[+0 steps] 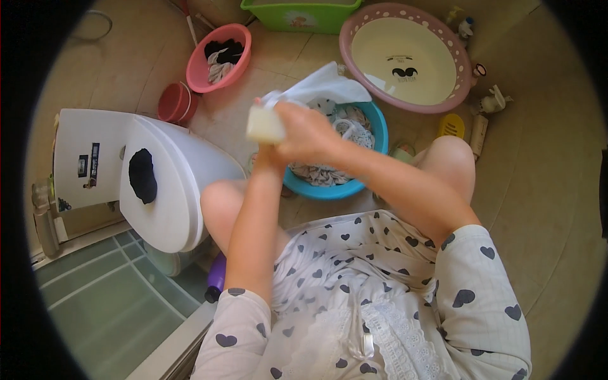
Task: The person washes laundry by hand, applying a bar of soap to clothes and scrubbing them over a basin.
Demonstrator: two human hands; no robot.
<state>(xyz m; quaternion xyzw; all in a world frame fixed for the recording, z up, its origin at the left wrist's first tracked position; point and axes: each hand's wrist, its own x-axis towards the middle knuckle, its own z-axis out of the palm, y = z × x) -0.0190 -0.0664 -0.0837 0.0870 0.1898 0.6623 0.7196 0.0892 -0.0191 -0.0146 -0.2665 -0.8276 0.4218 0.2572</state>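
My right hand (305,132) grips a pale yellow bar of soap (265,125), slightly blurred. Behind the soap, my left hand (270,154) is mostly hidden, with only its wrist and a fingertip showing. A white cloth (326,85) runs from around the left hand out to the right, over the far rim of a blue basin (380,130). Its fingers seem closed on this cloth, and the soap is against or just above it. Wet-looking patterned clothes (351,126) fill the basin, which stands on the floor between my knees.
At the far right stands a large pink-rimmed basin (354,76) of cloudy water. A green tub (304,19), a pink basin (237,66) with dark and pale clothes, and a red bucket (172,102) stand beyond. Left is a white toilet (174,196) with a black cloth (142,176) on its lid.
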